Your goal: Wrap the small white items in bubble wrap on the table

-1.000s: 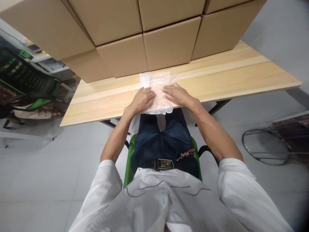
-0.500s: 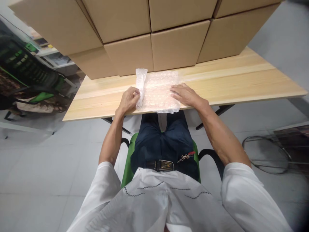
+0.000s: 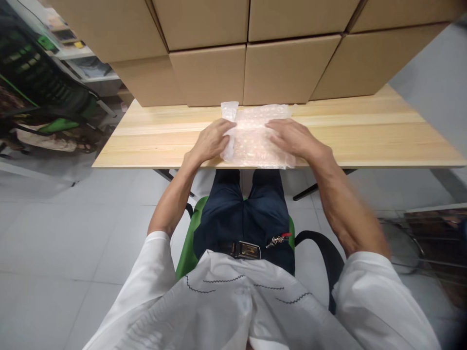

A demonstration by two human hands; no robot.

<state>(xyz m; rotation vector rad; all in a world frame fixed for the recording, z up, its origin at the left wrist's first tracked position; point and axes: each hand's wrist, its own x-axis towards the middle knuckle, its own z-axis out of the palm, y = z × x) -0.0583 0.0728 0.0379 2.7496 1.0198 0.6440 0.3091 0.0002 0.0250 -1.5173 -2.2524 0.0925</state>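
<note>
A translucent, faintly pink piece of bubble wrap (image 3: 255, 146) lies flat on the wooden table, close to its front edge. Along its left side runs a whiter, folded-looking strip (image 3: 229, 111). My left hand (image 3: 213, 140) rests over this strip, fingers stretched across it and thumb apart. On the right part of the wrap lies my right hand (image 3: 294, 138), palm down with its fingers extended and thumb spread. Whether anything is inside the wrap, I cannot tell.
Stacked cardboard boxes (image 3: 209, 75) stand along the back of the wooden table (image 3: 368, 131), just beyond the wrap. A dark chair with green parts (image 3: 40, 92) is at the left. I sit on a green chair (image 3: 189, 243) with black armrests. A metal rack (image 3: 430, 253) stands at the lower right.
My left hand has gone from pinching the wrap's left strip to lying over it with fingers extended. My right hand stays on the wrap's right part. The view has shifted slightly.
</note>
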